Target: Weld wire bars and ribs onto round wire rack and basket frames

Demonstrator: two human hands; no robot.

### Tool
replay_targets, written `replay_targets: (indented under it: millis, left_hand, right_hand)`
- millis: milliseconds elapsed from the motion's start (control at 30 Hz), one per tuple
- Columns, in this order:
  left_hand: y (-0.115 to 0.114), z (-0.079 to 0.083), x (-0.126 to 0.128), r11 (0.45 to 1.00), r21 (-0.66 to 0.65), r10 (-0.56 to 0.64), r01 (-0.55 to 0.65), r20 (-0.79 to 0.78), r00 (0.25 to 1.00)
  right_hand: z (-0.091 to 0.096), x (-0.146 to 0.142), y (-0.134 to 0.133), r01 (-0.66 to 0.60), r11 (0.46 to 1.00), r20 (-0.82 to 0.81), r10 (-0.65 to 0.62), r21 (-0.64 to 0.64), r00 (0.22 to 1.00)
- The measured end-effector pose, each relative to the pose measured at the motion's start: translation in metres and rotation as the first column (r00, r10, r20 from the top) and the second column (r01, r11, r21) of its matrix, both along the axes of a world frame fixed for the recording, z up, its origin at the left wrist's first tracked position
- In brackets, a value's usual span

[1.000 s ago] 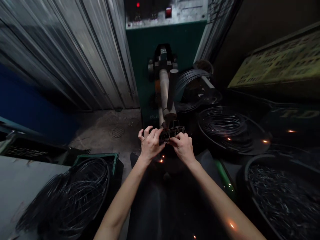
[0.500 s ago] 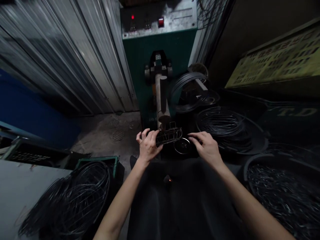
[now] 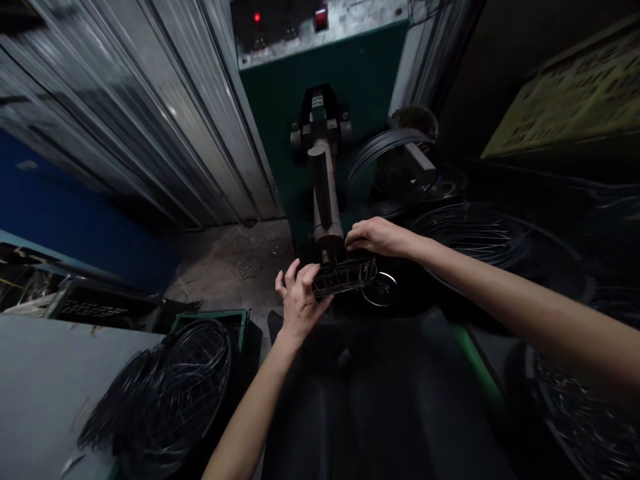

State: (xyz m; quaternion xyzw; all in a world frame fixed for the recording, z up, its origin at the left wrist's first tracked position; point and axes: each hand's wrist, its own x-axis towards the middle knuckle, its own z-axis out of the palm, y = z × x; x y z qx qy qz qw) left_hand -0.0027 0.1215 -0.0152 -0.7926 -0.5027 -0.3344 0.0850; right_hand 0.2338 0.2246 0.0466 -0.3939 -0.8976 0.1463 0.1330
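Observation:
My left hand [image 3: 301, 297] grips the left end of a small wire rack [image 3: 345, 276], its thumb below and its fingers over the top. The rack sits right under the tip of the spot welder's arm [image 3: 327, 207], which reaches out from a green machine. My right hand [image 3: 375, 237] is closed in a pinch just above the rack's right part, beside the welder tip. Whatever lies between its fingertips is too dark and small to name. Below the rack's right end shows a shiny round metal ring [image 3: 380, 289].
On the right are a coil of wire [image 3: 390, 143], a tub of wire rings [image 3: 467, 230] and a bin of small metal pieces [image 3: 590, 400]. Wire grids [image 3: 170, 393] fill a crate at lower left. The machine's panel [image 3: 360, 20] has a red light.
My right hand has moved up and left, from beside the ring to just above the rack near the welder tip. My left hand keeps its grip. The whole view has shifted slightly.

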Motion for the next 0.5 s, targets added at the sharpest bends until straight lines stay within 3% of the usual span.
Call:
replay_targets:
  millis: [67,133,200,233,267,333,367,433,500]
  left_hand:
    - [-0.011,0.003,-0.002,1.000,-0.013,0.015,-0.015,0.059,0.998]
    - [-0.033,0.003,0.002,0.998,-0.028,0.064,-0.060,0.215,0.974]
    - [-0.062,-0.005,0.016,0.986,-0.162,0.106,-0.038,0.435,0.894]
    - [-0.077,-0.011,0.026,0.957,-0.286,0.129,0.040,0.547,0.827]
    - [-0.090,-0.019,0.039,0.892,-0.419,0.167,0.169,0.654,0.737]
    - [-0.103,-0.040,0.064,0.713,-0.561,0.357,0.420,0.807,0.471]
    - [-0.103,-0.050,0.073,0.688,-0.565,0.467,0.456,0.825,0.319]
    - [-0.088,-0.069,0.084,0.725,-0.564,0.583,0.395,0.808,0.084]
    - [-0.067,-0.079,0.092,0.779,-0.557,0.582,0.290,0.813,-0.001]
  right_hand:
    - [-0.001,-0.001,0.005,-0.015,1.000,-0.023,0.015,-0.007,1.000]
    - [-0.003,0.001,0.007,-0.010,1.000,-0.046,0.009,-0.012,0.999]
    - [-0.004,0.006,0.009,-0.010,1.000,-0.048,0.008,-0.024,0.999]
    - [-0.005,0.007,0.010,-0.013,0.999,-0.045,0.011,-0.036,0.999]
    - [-0.004,0.008,0.010,-0.016,0.999,-0.038,0.015,-0.048,0.999]
    - [-0.002,0.003,0.012,0.007,0.998,-0.011,-0.008,-0.066,1.000]
    - [0.000,-0.004,0.012,0.035,0.997,0.011,-0.034,-0.073,0.999]
    - [0.009,-0.019,0.007,0.091,0.990,0.040,-0.087,-0.107,0.995]
    - [0.027,-0.025,-0.009,0.136,0.977,0.005,-0.137,-0.164,0.991]
